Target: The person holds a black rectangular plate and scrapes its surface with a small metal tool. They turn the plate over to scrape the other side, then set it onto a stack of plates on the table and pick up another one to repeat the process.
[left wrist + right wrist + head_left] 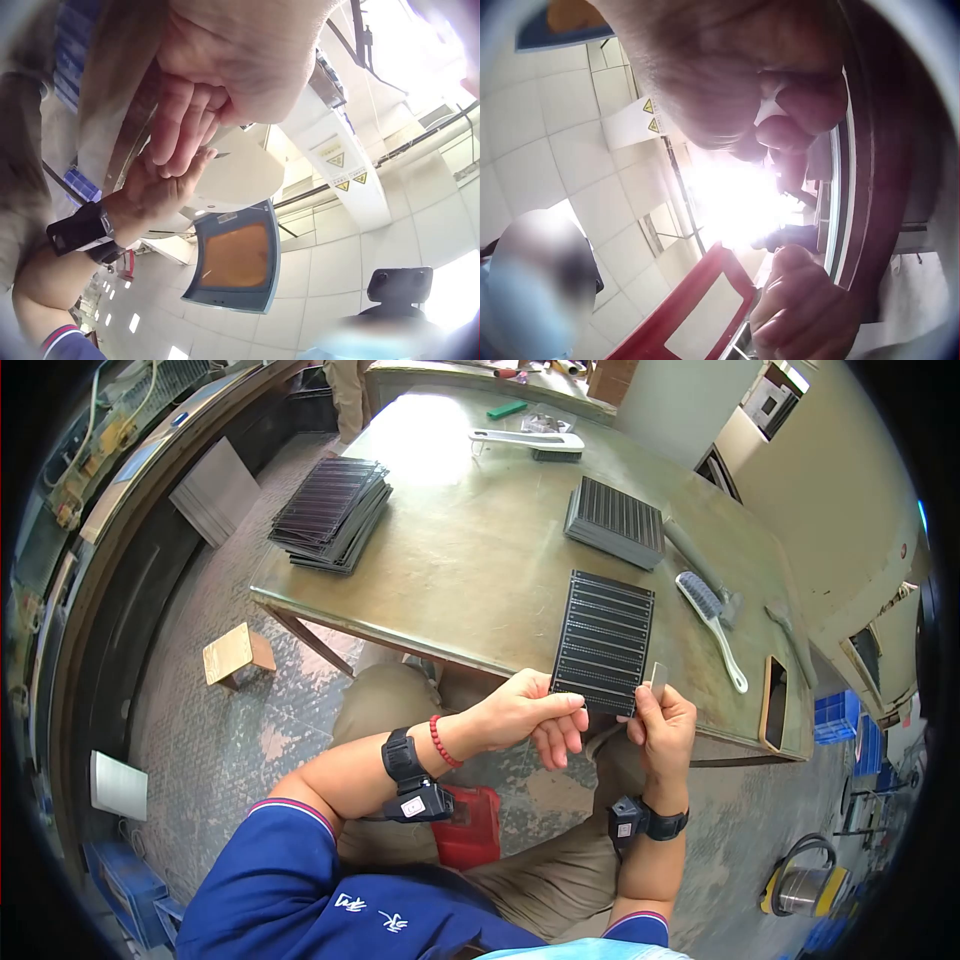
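Observation:
A black rectangular panel with rows of narrow slots (605,635) lies at the table's near edge in the head view, its near end jutting toward the person. My left hand (535,718) grips its near left corner, thumb on top and fingers below. At the near right corner, my right hand (665,732) pinches a small flat metal blade (658,678) that sticks up beside the panel. The left wrist view shows the left hand (225,75) close up, with the right hand (154,191) beyond it. Fingers of the right hand (742,82) are curled in the right wrist view; the panel is hidden there.
On the table (450,550), an uneven stack of black panels (335,510) stands left and a neater stack (615,520) at the back right. A white-handled brush (712,622) and a phone-like slab (774,702) lie right. Another brush (525,438) lies at the back.

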Tool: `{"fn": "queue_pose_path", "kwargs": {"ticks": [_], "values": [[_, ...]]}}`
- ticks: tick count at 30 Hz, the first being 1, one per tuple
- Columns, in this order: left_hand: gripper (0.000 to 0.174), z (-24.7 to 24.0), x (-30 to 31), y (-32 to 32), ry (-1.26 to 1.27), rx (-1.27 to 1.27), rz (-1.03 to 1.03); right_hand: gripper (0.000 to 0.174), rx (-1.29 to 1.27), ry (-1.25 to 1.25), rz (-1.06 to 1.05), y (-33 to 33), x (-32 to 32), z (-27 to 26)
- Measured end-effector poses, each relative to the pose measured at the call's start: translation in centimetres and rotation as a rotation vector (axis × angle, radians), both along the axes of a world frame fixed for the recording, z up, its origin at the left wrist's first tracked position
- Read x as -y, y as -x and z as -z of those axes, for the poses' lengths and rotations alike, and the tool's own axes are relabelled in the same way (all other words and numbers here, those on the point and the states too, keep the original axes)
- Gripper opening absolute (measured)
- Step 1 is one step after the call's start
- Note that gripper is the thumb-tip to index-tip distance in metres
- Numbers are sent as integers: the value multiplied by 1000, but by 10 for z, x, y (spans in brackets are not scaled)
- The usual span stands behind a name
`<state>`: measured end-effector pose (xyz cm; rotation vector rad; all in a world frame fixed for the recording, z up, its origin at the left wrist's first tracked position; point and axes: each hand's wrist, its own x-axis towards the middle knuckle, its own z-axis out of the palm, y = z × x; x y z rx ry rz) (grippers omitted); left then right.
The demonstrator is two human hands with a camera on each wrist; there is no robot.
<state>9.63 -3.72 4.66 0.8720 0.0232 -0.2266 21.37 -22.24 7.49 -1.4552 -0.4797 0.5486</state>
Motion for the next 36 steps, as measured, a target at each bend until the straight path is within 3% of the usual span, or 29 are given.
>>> {"fn": "queue_pose_path", "kwargs": {"ticks": [13, 25, 36], "values": [[24, -2, 5, -1, -178, 8, -65, 12, 129, -44, 29, -1, 3, 6], [22, -1, 12, -2, -170, -54, -175, 11, 202, -14, 28, 5, 0, 5], [17, -1, 12, -1, -365, -62, -42, 13, 203, -77, 121, -3, 5, 6]]}}
